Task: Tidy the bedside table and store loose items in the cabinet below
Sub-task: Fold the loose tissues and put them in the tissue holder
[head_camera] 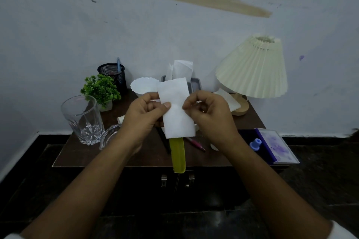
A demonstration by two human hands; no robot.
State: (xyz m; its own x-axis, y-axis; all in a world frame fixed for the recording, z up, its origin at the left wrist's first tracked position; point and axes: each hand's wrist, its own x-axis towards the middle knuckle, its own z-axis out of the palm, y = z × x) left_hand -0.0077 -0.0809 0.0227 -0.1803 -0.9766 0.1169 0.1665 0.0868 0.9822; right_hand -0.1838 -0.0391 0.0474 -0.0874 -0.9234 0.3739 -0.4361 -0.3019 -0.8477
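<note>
Both hands hold a folded white tissue [175, 110] above the dark wooden bedside table [81, 153]. My left hand [143, 114] pinches its left edge with the thumb on top. My right hand [209, 112] pinches its right edge with curled fingers. Under the tissue a yellow-green comb [177, 156] lies on the table and sticks out over the front edge. A pink pen [196, 144] lies beside it. The cabinet's two doors with metal handles [175, 180] are closed below.
On the table stand a clear glass [81, 116], a glass ashtray [108, 137], a small green plant [101, 88], a black mesh pen holder [113, 73], a white bowl [144, 85], a tissue box [191, 83], a pleated lamp [254, 70], a blue cap [255, 144] and a purple-patterned book [275, 146].
</note>
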